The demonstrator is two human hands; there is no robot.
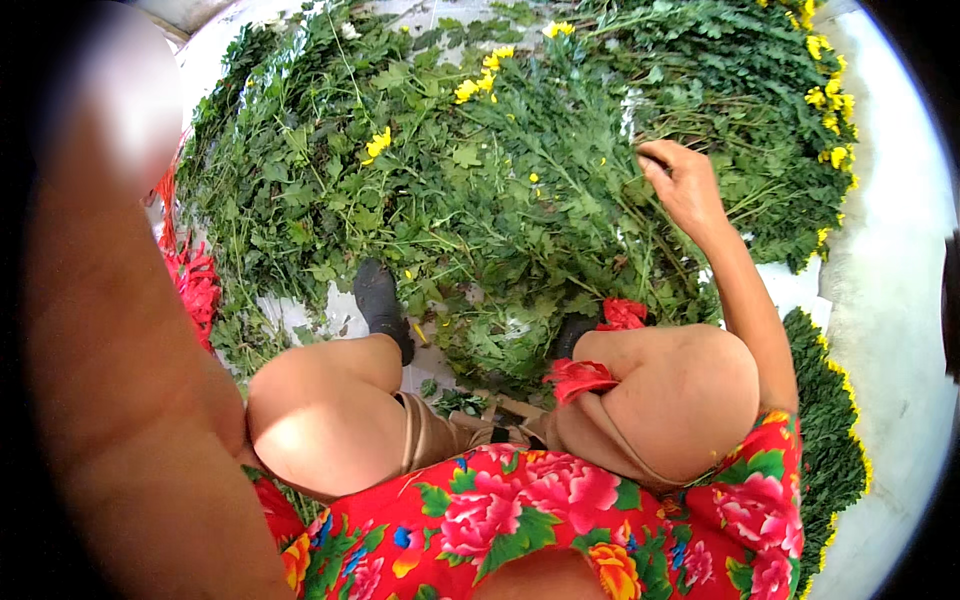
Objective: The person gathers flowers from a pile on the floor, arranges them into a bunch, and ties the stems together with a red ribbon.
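My right hand (681, 180) reaches over the pile at upper right, its thumb and fingers curled towards each other. Its fingertips are among green leaves and stems (600, 169); whether they grip a stem is unclear. My left arm (142, 337) fills the left side, very close to the camera and blurred, and its hand cannot be made out clearly. Leafy chrysanthemum stems cover the floor before me, with yellow blooms at the upper middle (469, 90) and a single yellow bloom (377, 145) left of centre. Bundled chrysanthemums (750, 67) lie at upper right, yellow heads outward.
Another chrysanthemum bundle (829, 420) lies right of my bent right knee (675, 390). Red plastic strips (193, 289) are at the left; more red material (581, 379) is by my right leg. My sock-covered left foot (379, 296) rests among leaves. Pale floor (885, 247) borders the right.
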